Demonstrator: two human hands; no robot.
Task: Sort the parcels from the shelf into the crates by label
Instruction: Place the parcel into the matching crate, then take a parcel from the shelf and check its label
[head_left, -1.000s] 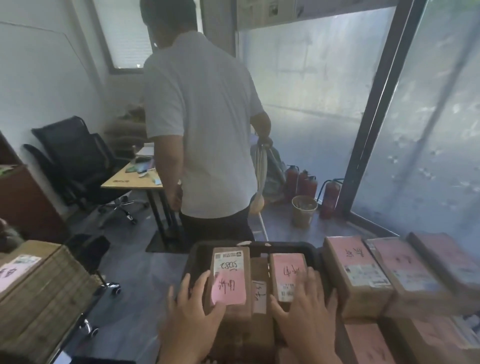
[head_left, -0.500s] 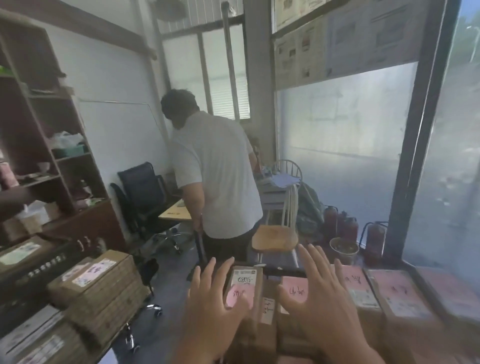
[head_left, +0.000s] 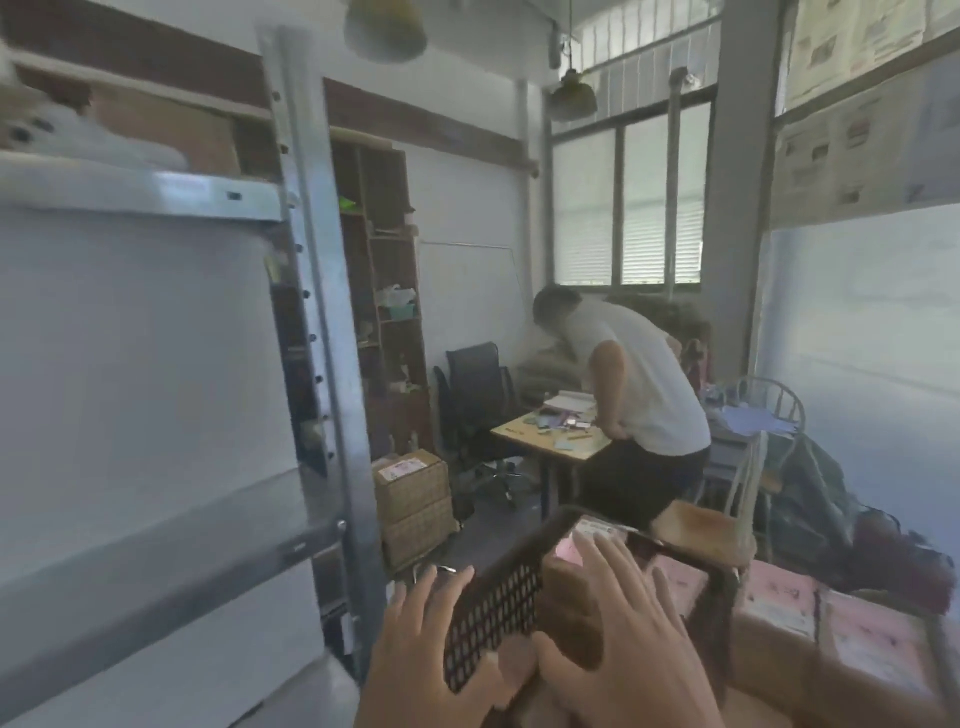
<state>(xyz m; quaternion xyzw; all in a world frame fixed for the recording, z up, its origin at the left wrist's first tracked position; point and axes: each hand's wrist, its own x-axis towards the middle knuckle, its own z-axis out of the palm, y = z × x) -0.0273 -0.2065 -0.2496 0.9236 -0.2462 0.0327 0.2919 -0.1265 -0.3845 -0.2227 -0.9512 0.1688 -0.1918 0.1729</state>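
We see L hand spread by crate. R hand, fingers apart, seems to rest on parcels w/ pink labels.

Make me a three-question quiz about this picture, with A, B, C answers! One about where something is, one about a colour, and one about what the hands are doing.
1. Where is the metal shelf?
A. left of the crate
B. right of the crate
C. behind the window

2. What colour are the labels on the parcels to the right of the crate?
A. green
B. pink
C. blue

3. How are the two hands?
A. both in fists
B. both gripping a broom
C. both open, fingers spread

Answers:
1. A: the shelf post stands left of the dark mesh crate.
2. B: the box tops there carry pink paper.
3. C: the left hand lies spread against the crate's mesh side, and the right hand is spread over the parcels in it, with nothing clearly gripped.
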